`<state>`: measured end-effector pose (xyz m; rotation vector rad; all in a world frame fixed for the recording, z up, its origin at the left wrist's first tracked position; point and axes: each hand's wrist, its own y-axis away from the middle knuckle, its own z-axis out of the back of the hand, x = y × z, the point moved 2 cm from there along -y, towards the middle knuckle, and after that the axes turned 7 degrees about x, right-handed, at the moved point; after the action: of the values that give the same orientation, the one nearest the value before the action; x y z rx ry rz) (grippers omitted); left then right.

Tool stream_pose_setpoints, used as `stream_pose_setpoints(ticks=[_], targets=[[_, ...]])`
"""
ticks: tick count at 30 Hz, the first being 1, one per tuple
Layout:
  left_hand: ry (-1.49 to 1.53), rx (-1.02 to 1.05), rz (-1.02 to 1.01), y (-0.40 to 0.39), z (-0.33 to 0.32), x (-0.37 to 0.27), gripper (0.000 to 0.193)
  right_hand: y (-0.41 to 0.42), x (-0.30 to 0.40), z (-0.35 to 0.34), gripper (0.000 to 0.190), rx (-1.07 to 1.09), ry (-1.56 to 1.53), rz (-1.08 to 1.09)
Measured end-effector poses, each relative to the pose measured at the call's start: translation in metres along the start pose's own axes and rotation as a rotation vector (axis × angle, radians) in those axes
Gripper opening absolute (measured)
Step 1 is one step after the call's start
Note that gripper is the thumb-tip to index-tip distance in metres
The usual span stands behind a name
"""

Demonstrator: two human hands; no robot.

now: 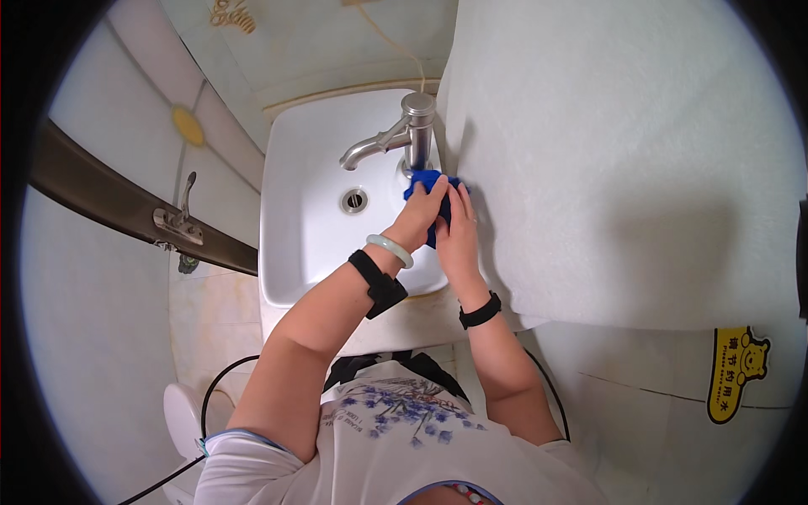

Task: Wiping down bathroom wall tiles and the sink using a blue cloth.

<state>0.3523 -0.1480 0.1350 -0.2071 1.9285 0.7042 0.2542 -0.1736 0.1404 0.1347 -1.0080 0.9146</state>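
A blue cloth (421, 179) is bunched between my two hands, over the right rim of a white ceramic washbasin (303, 208). My left hand (419, 218) grips the cloth from the left, with a pale bangle and a black strap on that arm. On the cloth's right side my right hand (458, 233) holds it too, its fingers pointing away from me. Just beyond the cloth stands a brushed-metal faucet (418, 132), whose base is partly hidden by it. The spout points left, above the basin's metal drain (354, 200).
A white sheet (606, 158) covers the wall on the right, close to my right hand. Left of the basin is a dark door frame edge (113, 189) with a metal latch (180, 221). A black cable (211, 394) loops past a toilet (183, 416) at lower left.
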Motion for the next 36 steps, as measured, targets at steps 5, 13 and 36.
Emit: stream_pose_setpoints(ticks=[5,13,36], targets=[[0.081,0.069,-0.123,0.029,0.006,-0.013,0.045,-0.008,-0.013,-0.010,0.062,0.086,0.153,-0.087],[-1.131,-0.228,-0.469,0.108,0.054,0.031,0.033,-0.045,-0.046,-0.030,0.056,0.153,0.363,0.027],[-1.453,-0.398,-0.556,0.132,0.056,0.063,0.019,-0.177,-0.083,-0.058,0.025,0.350,0.151,0.032]])
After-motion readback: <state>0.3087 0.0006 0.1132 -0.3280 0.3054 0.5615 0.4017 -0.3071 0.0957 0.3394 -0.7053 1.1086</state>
